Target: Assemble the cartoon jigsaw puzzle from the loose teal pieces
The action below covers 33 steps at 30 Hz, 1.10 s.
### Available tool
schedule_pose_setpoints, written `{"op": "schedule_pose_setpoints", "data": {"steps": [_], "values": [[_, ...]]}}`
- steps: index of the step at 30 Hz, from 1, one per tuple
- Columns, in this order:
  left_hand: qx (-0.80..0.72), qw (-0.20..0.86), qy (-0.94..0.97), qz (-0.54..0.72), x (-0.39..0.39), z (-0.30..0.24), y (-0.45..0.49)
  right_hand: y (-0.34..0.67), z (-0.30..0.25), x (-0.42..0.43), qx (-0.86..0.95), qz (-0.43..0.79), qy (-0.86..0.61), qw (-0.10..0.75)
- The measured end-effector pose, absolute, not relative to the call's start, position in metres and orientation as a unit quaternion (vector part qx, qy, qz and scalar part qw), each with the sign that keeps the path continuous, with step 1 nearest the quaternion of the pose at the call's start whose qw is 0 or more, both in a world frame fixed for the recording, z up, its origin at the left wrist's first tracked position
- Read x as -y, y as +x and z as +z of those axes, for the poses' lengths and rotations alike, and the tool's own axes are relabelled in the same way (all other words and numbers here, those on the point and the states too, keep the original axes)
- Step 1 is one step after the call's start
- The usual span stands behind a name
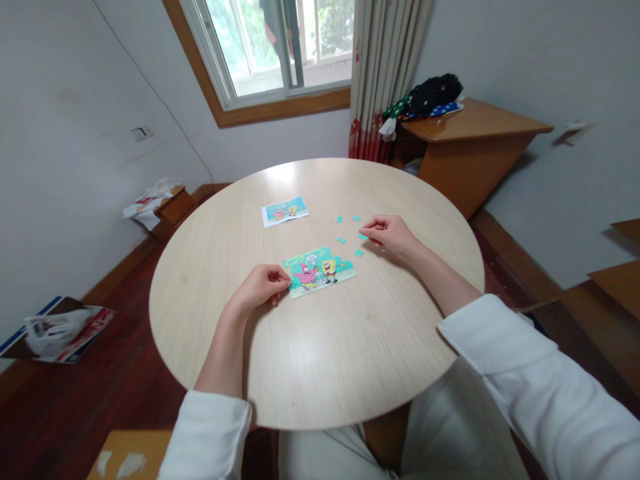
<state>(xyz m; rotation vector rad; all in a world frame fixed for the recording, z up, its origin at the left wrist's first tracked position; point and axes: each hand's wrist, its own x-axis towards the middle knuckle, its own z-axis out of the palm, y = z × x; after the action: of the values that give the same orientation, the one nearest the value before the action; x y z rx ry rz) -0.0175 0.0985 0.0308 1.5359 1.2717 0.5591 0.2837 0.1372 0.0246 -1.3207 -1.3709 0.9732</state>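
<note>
A mostly assembled jigsaw puzzle (320, 275) with cartoon figures on turquoise lies flat on the round table; its upper right edge is uneven. My left hand (264, 283) is closed, its thumb and fingertips at the puzzle's left edge. My right hand (389, 233) pinches a small turquoise puzzle piece (363, 236) just above the tabletop, right of the puzzle. Several loose pieces lie near it, among them one piece (341, 241) above the puzzle and another piece (359, 253) below my right fingertips.
A printed reference picture (285, 211) with the same figures lies behind the puzzle on the pale wooden table (310, 360). At the back right, a wooden desk (480, 123) bears dark and dotted cloth (435, 97). A window and curtain (383, 67) are beyond the table.
</note>
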Motion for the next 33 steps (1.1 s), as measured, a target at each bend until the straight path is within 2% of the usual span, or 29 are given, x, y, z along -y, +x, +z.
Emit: {"op": "schedule_pose_setpoints", "data": {"steps": [16,24,27,30,33], "values": [[-0.533,0.433,0.694,0.218,-0.098,0.024,-0.018,0.283,0.025,-0.137,0.555,0.404,-0.545,0.481],[-0.527,0.435,0.697,0.215,-0.098,0.022,-0.017,0.283,0.026,-0.137,0.552,0.401,-0.550,0.482],[-0.556,0.411,0.672,0.265,-0.103,0.025,-0.020,0.283,0.026,-0.137,0.549,0.392,-0.552,0.490],[-0.596,0.328,0.622,0.388,-0.112,0.026,-0.028,0.283,0.026,-0.137,0.545,0.388,-0.556,0.494],[-0.626,0.271,0.571,0.457,-0.122,0.023,-0.036,0.283,0.027,-0.137,0.536,0.385,-0.557,0.503]]}}
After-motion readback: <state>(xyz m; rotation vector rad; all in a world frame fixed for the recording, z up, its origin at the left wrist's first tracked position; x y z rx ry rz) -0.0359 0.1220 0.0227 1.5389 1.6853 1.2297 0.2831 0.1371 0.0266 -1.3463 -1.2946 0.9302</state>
